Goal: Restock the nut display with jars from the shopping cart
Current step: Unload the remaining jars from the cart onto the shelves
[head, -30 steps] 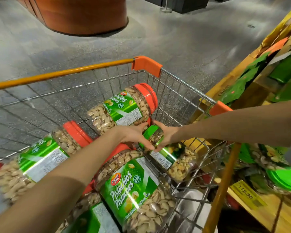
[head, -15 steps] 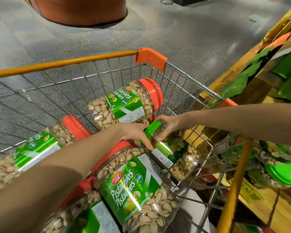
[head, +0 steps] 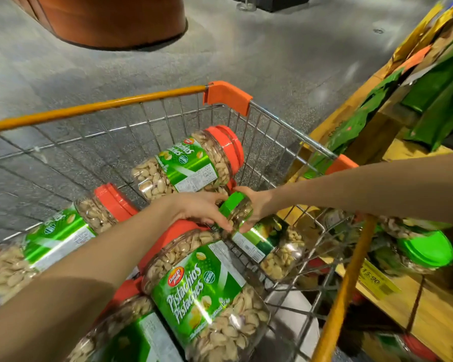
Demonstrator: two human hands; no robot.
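A wire shopping cart [head: 147,100] with an orange rim holds several clear pistachio jars with red lids, among them one at the back [head: 188,163] and one in front [head: 207,291]. Between them, against the cart's right wall, lies a smaller green-lidded nut jar [head: 270,244]. My left hand [head: 202,207] and my right hand [head: 256,205] both grip this jar at its lid end, one on each side. The nut display [head: 413,307] is a wooden shelf to the right of the cart, with a green-lidded jar [head: 424,246] lying on it.
A yellow price tag [head: 374,280] hangs on the shelf's front edge. Green bags [head: 439,92] fill the display higher up on the right. A large round brown base [head: 110,19] stands on the grey floor beyond the cart.
Both hands stay on the green-lidded jar, which has risen only slightly at its lid end. The view has shifted a little.
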